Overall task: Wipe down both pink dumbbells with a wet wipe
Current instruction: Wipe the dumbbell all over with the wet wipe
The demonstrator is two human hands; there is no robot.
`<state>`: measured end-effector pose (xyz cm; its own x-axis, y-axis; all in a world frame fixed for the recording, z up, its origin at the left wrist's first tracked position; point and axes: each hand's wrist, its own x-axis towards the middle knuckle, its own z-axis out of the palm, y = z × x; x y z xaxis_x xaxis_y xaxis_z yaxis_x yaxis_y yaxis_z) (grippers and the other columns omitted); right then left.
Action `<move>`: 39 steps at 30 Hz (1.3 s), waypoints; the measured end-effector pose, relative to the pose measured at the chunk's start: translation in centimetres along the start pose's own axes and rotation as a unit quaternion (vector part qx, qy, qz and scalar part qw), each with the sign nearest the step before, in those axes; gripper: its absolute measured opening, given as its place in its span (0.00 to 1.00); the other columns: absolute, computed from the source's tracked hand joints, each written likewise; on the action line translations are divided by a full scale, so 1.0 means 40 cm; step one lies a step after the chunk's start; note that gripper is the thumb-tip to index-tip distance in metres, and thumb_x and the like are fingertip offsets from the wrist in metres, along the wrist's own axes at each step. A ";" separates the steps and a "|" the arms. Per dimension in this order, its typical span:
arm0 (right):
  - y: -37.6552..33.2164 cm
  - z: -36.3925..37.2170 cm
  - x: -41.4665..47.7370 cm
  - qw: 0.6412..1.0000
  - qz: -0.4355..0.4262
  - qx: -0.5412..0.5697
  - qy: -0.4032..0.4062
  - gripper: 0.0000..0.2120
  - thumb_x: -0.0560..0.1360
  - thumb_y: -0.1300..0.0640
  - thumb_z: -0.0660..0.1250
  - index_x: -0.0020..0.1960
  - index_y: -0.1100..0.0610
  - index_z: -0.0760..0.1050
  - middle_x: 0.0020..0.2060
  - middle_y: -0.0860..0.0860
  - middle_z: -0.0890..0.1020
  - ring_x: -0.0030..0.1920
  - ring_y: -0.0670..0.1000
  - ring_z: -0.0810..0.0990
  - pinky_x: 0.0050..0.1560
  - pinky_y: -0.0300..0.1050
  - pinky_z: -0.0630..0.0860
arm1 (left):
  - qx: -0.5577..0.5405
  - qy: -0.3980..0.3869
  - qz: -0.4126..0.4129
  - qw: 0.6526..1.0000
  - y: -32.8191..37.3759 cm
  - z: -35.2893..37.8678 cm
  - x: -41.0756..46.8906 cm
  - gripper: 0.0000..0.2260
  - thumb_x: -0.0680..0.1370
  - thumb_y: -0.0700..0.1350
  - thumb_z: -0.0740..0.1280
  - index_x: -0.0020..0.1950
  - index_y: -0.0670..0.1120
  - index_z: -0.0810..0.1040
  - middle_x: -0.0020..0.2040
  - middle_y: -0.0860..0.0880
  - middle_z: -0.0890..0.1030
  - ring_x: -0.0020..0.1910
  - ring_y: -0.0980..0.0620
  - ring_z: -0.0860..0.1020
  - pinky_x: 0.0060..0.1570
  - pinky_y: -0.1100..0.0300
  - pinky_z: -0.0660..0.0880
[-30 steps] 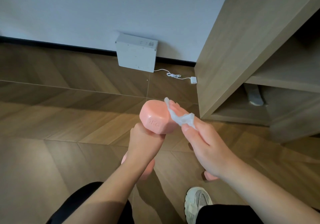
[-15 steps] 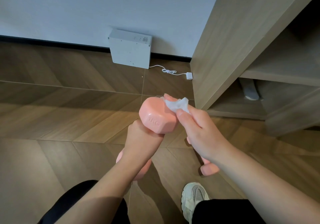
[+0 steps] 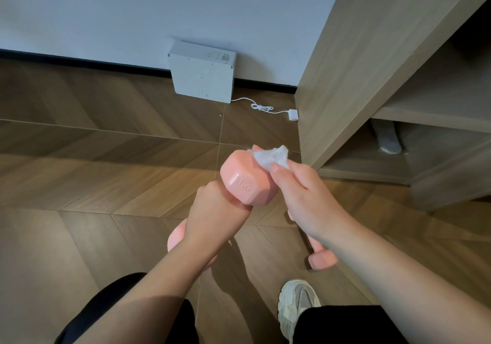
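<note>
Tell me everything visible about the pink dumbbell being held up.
The held dumbbell is matte pink, rubbery-looking; its faceted upper head bears raised 1KG lettering. It tilts up and away from the person. The left hand grips its hidden handle; the right hand presses a crumpled white wipe onto the upper head.

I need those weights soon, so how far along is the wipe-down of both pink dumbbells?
Nothing shows as finished. In hand: the left hand grips one pink hexagonal dumbbell by its handle, while the right hand presses a crumpled white wet wipe against its upper head. Left: the second pink dumbbell lying on the wooden floor, untouched.
</note>
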<state>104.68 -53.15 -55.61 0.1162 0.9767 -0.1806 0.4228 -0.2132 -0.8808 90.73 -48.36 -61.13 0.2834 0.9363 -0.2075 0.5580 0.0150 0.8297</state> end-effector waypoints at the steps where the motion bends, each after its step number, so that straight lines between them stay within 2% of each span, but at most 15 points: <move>1: 0.002 -0.003 0.002 1.000 0.011 0.003 0.001 0.17 0.84 0.55 0.52 0.64 0.52 0.76 0.38 0.33 0.78 0.44 0.37 0.76 0.45 0.38 0.68 | 0.005 -0.001 -0.003 1.000 0.000 0.003 -0.001 0.07 0.74 0.41 0.66 0.41 0.37 0.79 0.37 0.37 0.81 0.39 0.34 0.79 0.39 0.42 0.77; 3: -0.001 0.002 -0.005 1.000 -0.022 0.020 -0.002 0.17 0.84 0.56 0.52 0.67 0.53 0.75 0.54 0.39 0.81 0.57 0.38 0.76 0.57 0.40 0.71 | 0.020 -0.010 0.009 1.000 0.002 0.009 -0.002 0.07 0.74 0.41 0.65 0.41 0.37 0.79 0.36 0.37 0.81 0.39 0.33 0.78 0.38 0.42 0.77; 5: -0.007 0.008 -0.012 0.997 -0.075 0.017 -0.012 0.19 0.83 0.57 0.53 0.71 0.54 0.71 0.66 0.43 0.76 0.68 0.37 0.69 0.69 0.34 0.64 | 0.045 -0.019 0.029 0.998 0.003 0.011 0.002 0.06 0.74 0.40 0.64 0.41 0.38 0.77 0.35 0.38 0.80 0.37 0.35 0.77 0.38 0.43 0.76; 8: -0.003 -0.003 -0.004 0.999 -0.039 0.011 -0.007 0.18 0.83 0.53 0.53 0.66 0.55 0.75 0.47 0.30 0.79 0.52 0.30 0.75 0.51 0.30 0.70 | 0.035 -0.015 0.010 0.999 -0.001 0.009 0.004 0.06 0.74 0.41 0.65 0.38 0.40 0.77 0.33 0.40 0.79 0.33 0.42 0.75 0.34 0.47 0.75; 10: 0.003 -0.005 0.006 1.000 0.001 0.012 -0.006 0.15 0.84 0.54 0.52 0.61 0.54 0.77 0.38 0.36 0.78 0.42 0.35 0.75 0.44 0.35 0.69 | 0.036 -0.020 0.010 0.999 -0.005 0.009 0.001 0.06 0.73 0.42 0.65 0.39 0.41 0.77 0.34 0.42 0.79 0.34 0.40 0.77 0.35 0.48 0.76; 13: -0.005 0.004 0.000 0.998 -0.059 0.003 -0.019 0.17 0.84 0.57 0.53 0.69 0.55 0.74 0.58 0.42 0.79 0.60 0.35 0.73 0.63 0.37 0.69 | 0.063 -0.036 0.033 0.997 -0.007 0.007 0.002 0.05 0.74 0.41 0.64 0.40 0.42 0.76 0.34 0.42 0.79 0.37 0.39 0.78 0.37 0.47 0.77; 15: -0.010 0.007 -0.003 0.997 -0.076 0.009 -0.031 0.19 0.82 0.56 0.53 0.69 0.56 0.74 0.63 0.43 0.78 0.65 0.37 0.71 0.67 0.36 0.66 | 0.085 -0.038 0.040 0.995 -0.009 0.004 0.008 0.06 0.74 0.42 0.63 0.38 0.42 0.75 0.33 0.43 0.78 0.36 0.39 0.77 0.35 0.48 0.76; 18: -0.001 -0.002 0.014 0.999 0.023 -0.024 0.007 0.17 0.84 0.54 0.53 0.52 0.59 0.79 0.38 0.43 0.78 0.41 0.41 0.75 0.44 0.42 0.69 | 0.113 -0.049 0.042 0.992 -0.014 0.002 0.014 0.08 0.72 0.44 0.62 0.33 0.45 0.72 0.29 0.46 0.75 0.33 0.41 0.75 0.30 0.56 0.69; 20: -0.001 0.002 0.015 0.999 0.042 -0.026 -0.001 0.17 0.84 0.54 0.52 0.50 0.61 0.77 0.30 0.38 0.74 0.34 0.39 0.73 0.38 0.38 0.66 | 0.131 -0.060 0.045 0.989 -0.019 0.002 0.014 0.08 0.71 0.46 0.61 0.32 0.47 0.70 0.27 0.49 0.73 0.29 0.46 0.73 0.28 0.60 0.65; 22: -0.012 0.007 0.007 1.000 -0.018 0.008 -0.022 0.16 0.84 0.55 0.53 0.59 0.56 0.78 0.38 0.28 0.78 0.45 0.31 0.76 0.45 0.29 0.71 | 0.152 -0.071 0.051 0.984 -0.025 0.003 0.017 0.08 0.71 0.45 0.61 0.32 0.48 0.69 0.28 0.50 0.72 0.28 0.49 0.71 0.28 0.60 0.63; 24: -0.021 0.008 -0.003 0.998 -0.057 0.021 -0.034 0.15 0.83 0.55 0.54 0.62 0.49 0.77 0.50 0.30 0.79 0.56 0.31 0.75 0.56 0.28 0.70 | 0.181 -0.084 0.061 0.978 -0.030 0.004 0.024 0.07 0.70 0.47 0.59 0.33 0.48 0.68 0.29 0.50 0.72 0.28 0.49 0.70 0.28 0.60 0.63; 28: -0.011 0.002 0.006 0.998 0.037 -0.045 0.010 0.17 0.84 0.54 0.53 0.45 0.61 0.76 0.32 0.44 0.73 0.33 0.43 0.72 0.37 0.41 0.66 | 0.188 -0.081 0.063 0.977 -0.034 0.005 0.025 0.08 0.65 0.51 0.53 0.32 0.48 0.68 0.29 0.50 0.73 0.28 0.51 0.70 0.28 0.60 0.62; 33: -0.026 0.001 -0.016 0.997 -0.067 -0.025 -0.039 0.16 0.82 0.54 0.52 0.62 0.47 0.75 0.47 0.31 0.77 0.51 0.32 0.74 0.59 0.34 0.64 | 0.198 -0.068 0.067 0.975 -0.041 0.006 0.036 0.07 0.72 0.47 0.60 0.34 0.47 0.70 0.28 0.51 0.73 0.27 0.52 0.71 0.27 0.61 0.63; 36: -0.022 -0.003 -0.006 0.999 -0.002 -0.033 -0.020 0.16 0.84 0.55 0.52 0.53 0.57 0.78 0.36 0.37 0.77 0.42 0.38 0.75 0.46 0.36 0.65 | 0.193 -0.054 0.070 0.977 -0.043 0.004 0.035 0.08 0.71 0.48 0.60 0.34 0.46 0.72 0.29 0.51 0.74 0.28 0.52 0.73 0.28 0.61 0.65; 39: -0.028 0.004 -0.013 0.996 -0.066 -0.037 -0.047 0.16 0.85 0.58 0.51 0.63 0.48 0.75 0.58 0.33 0.78 0.62 0.33 0.72 0.67 0.40 0.64 | 0.212 -0.059 0.081 0.972 -0.045 0.004 0.031 0.06 0.74 0.45 0.61 0.37 0.47 0.73 0.30 0.50 0.75 0.29 0.52 0.73 0.28 0.60 0.65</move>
<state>104.01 -53.42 -54.61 -0.0276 0.9937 -0.1090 0.4942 -0.0812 -0.8655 90.20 -47.28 -62.96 0.4684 0.8668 -0.1710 0.7629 -0.2992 0.5731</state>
